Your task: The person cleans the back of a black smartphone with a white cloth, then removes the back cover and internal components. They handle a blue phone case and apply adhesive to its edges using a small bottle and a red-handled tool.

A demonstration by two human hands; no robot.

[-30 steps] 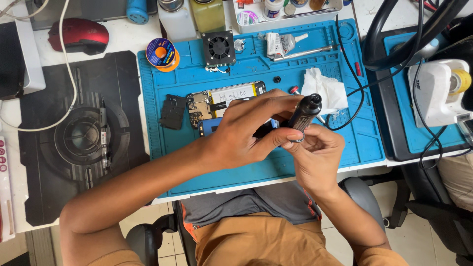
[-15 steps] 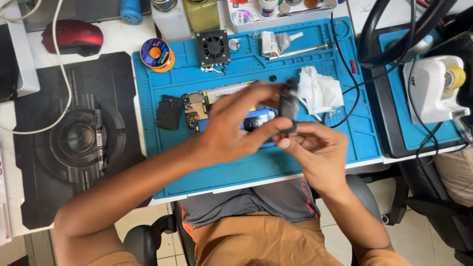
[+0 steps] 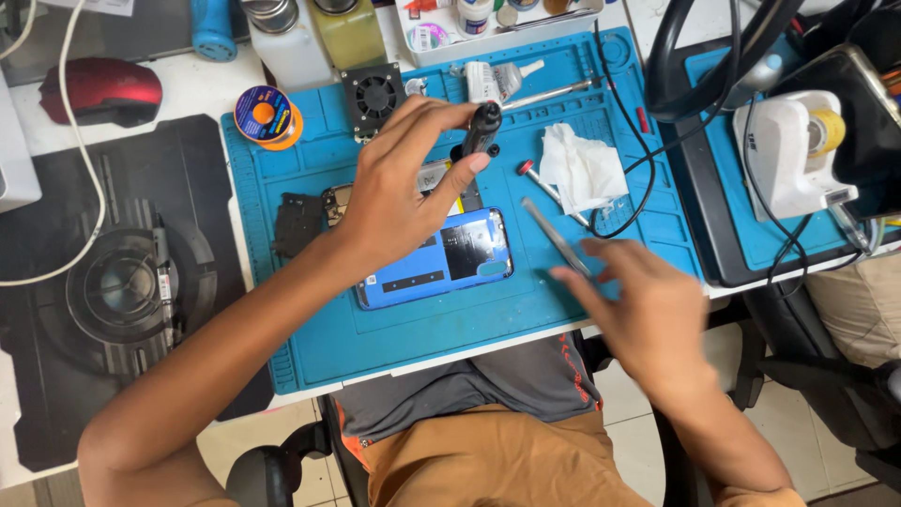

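- A red computer mouse [image 3: 99, 91] lay at the far left of the white desk, above a black round-patterned mat [image 3: 113, 291].
- A small spool of solder wire with an orange and blue face [image 3: 264, 115] sat on the upper left corner of the blue silicone work mat [image 3: 413, 343].
- A small square black cooling fan [image 3: 375, 94] stood just right of the spool, at the mat's top edge.
- A dark loose circuit part [image 3: 298, 223] rested on the mat, just left of the left wrist.
- The left hand [image 3: 399, 192] was raised over the mat, thumb and fingers closed around a black pen-shaped electric tool [image 3: 481, 131], held tilted with its upper end away from the person.
- A blue opened phone body [image 3: 441, 258] lay flat on the mat below that hand, partly covered by the palm.
- Slim metal tweezers [image 3: 556, 235] lay slanted on the mat, right of the phone.
- A crumpled white tissue [image 3: 580, 169] sat above the tweezers, a black cable [image 3: 648, 141] looping beside it.
- The right hand [image 3: 648, 314] hovered blurred at the mat's near edge, fingers spread and holding nothing, fingertips close to the tweezers; contact could not be told.
- A white tape dispenser with a yellow roll [image 3: 798, 150] stood on the second blue mat at far right.
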